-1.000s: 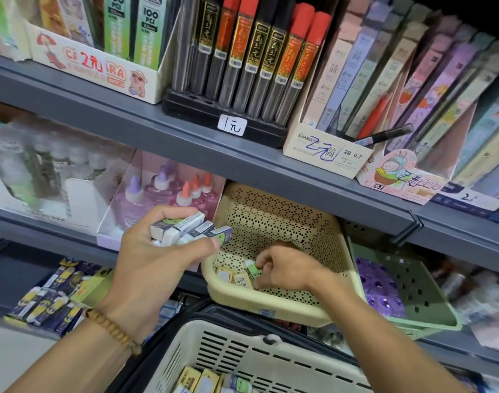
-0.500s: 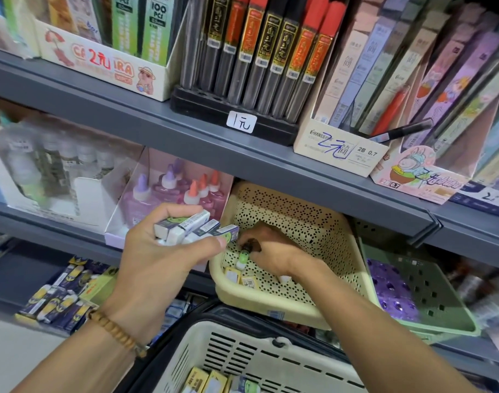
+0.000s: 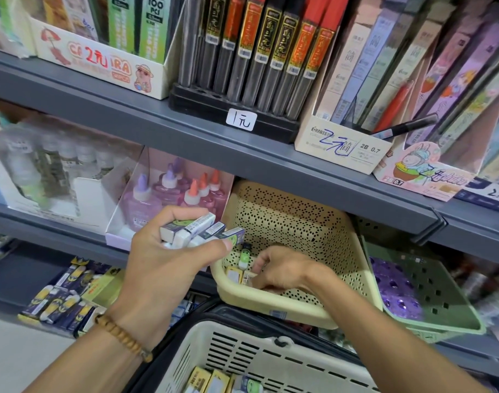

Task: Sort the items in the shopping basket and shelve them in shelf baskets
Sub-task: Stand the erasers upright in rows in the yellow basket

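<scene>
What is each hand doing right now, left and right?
Left hand: grips a bunch of small white sleeved erasers.
Right hand: fingers curled down among small items in the cream perforated shelf basket; whether it holds one cannot be told.

A white price tag [image 3: 241, 119] on the black pencil-lead rack [image 3: 231, 109] reads "1元". The cream carton [image 3: 343, 150] beside it carries "2B 0.7", a printed "HANSS" and blue handwriting "2元". The white cartoon box [image 3: 100, 62] shows red "2元" over orange letters. A green pack [image 3: 154, 24] in it says "100 PCS". The pink box [image 3: 421, 177] shows "2B 0.7"
</scene>
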